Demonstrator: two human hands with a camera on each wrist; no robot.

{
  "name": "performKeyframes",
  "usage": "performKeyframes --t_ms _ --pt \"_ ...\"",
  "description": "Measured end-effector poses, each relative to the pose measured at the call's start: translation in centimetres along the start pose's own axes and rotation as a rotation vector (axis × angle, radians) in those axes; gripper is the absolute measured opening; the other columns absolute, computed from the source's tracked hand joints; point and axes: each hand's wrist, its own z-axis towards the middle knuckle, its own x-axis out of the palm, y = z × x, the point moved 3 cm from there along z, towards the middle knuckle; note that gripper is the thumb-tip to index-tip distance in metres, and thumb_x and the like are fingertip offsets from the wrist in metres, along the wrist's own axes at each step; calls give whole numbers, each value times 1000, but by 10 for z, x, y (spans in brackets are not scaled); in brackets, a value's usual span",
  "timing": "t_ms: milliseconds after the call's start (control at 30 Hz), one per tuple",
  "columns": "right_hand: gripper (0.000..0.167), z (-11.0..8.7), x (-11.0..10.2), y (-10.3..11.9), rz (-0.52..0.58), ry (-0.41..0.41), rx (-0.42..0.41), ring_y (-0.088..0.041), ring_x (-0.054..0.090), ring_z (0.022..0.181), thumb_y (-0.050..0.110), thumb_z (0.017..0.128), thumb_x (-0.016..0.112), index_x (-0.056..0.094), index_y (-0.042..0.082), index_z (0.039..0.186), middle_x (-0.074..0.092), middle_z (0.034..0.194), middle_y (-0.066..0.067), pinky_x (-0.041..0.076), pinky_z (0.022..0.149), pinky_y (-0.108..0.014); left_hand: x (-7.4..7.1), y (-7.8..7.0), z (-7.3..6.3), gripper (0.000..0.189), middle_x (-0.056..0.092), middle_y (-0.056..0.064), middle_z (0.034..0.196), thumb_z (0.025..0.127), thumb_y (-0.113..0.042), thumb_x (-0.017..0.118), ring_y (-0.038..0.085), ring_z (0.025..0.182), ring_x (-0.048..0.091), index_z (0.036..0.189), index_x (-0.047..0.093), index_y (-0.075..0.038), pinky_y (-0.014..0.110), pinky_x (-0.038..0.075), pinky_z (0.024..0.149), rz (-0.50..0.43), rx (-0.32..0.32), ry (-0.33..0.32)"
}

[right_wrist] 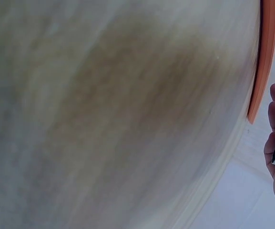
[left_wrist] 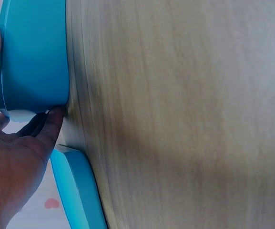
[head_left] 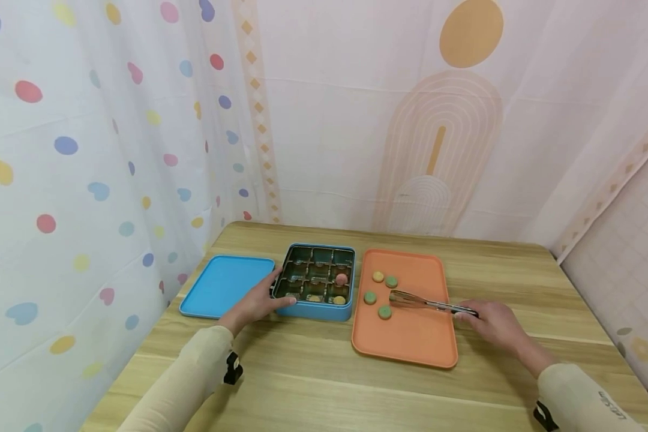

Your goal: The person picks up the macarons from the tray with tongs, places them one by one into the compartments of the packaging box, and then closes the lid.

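Observation:
My right hand (head_left: 494,324) grips the handle end of metal tongs (head_left: 434,305) over an orange tray (head_left: 410,342). Their looped tips point left, among small round macarons; whether something lies between the tips I cannot tell. On the tray are a yellow macaron (head_left: 378,276) and several green ones, one a green macaron (head_left: 384,312) near the front. With thumb and fingers, my left hand (head_left: 256,305) holds the front left corner of a blue box (head_left: 318,311). A dark divided insert fills it, with a pink macaron (head_left: 341,279) and yellow macarons (head_left: 338,300) in its compartments.
A flat blue lid (head_left: 224,288) lies left of the box, partly behind my left hand. Everything rests on a wooden table (head_left: 313,384). Patterned curtains (head_left: 324,120) hang behind and along the left side.

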Motion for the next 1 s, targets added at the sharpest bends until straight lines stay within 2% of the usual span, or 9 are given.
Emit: performKeyframes --t_ms 133,233,600,800,1000 --pt "15 1 -1 0 37 28 26 -2 49 63 21 90 74 77 11 101 68 79 7 42 56 -27 0 1 0 102 12 22 163 88 -51 71 47 145 17 161 12 -11 66 25 110 7 3 -3" --pt "16 2 -1 -1 51 48 49 -1 40 58 21 92 72 77 10 103 58 68 14 36 54 -25 0 1 0 103 12 22 163 88 -52 71 47 145 17 161 11 -11 66 25 110 9 4 -3" --pt "21 7 -5 4 77 56 94 -3 36 54 21 95 69 76 8 109 45 59 15 32 52 -25 0 1 1 104 12 22 163 87 -55 71 47 145 17 161 11 -11 65 25 110 15 1 -1" --pt "18 11 -5 6 74 43 85 -3 38 55 19 94 70 77 9 107 47 62 16 34 53 -25 0 1 1 105 12 22 163 87 -56 71 47 145 18 161 11 -11 65 26 110 20 4 1" --pt "18 15 -4 7 60 14 59 -3 43 58 20 92 72 77 9 105 60 69 13 37 55 -27 0 0 0 106 12 22 163 86 -55 72 47 145 17 161 11 -10 65 25 110 18 8 -2"
